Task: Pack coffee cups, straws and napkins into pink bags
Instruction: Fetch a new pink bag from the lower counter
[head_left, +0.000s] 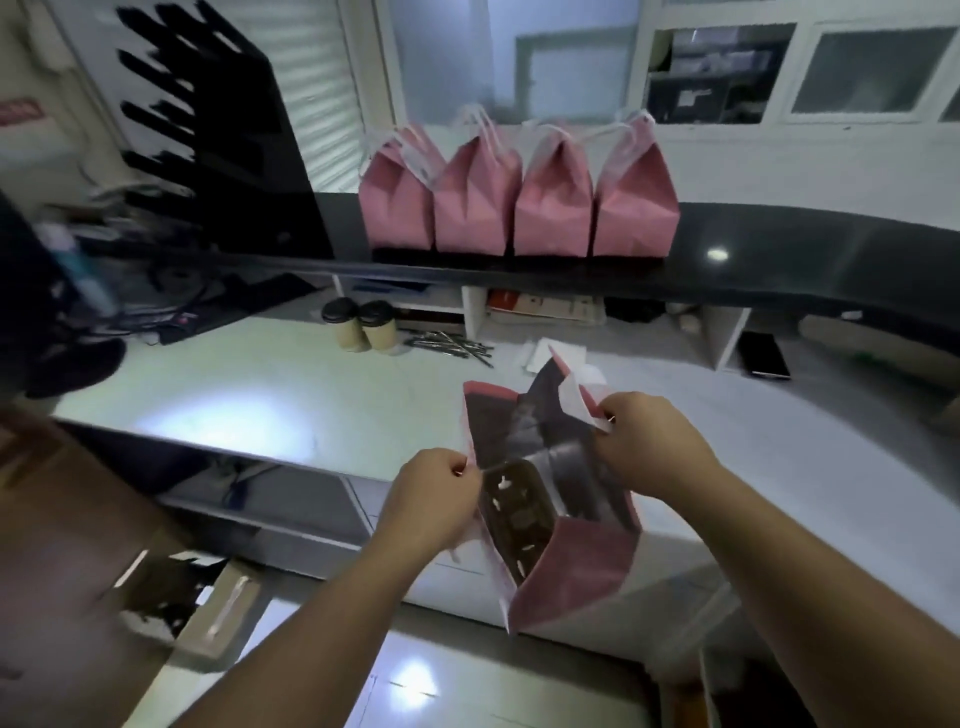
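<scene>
Pink bag pulled open at centre frame

Pink paper bag (566, 566) hangs just over the white counter (249, 395) edge, lower centre. Left hand (434, 499) and right hand (649, 441) each pinch a rim, fingers curled tight. Spreading the mouth wide and squaring the base first should let it stand. Two lidded beige coffee cups (361, 327) wait upper centre; four packed pink bags (517, 202) line the black shelf (779, 249).

Matt pink paper bag (576, 571); glossy black upper counter (779, 260); smooth white worktop (249, 384); paper cups (361, 327), plastic-looking lids.
</scene>
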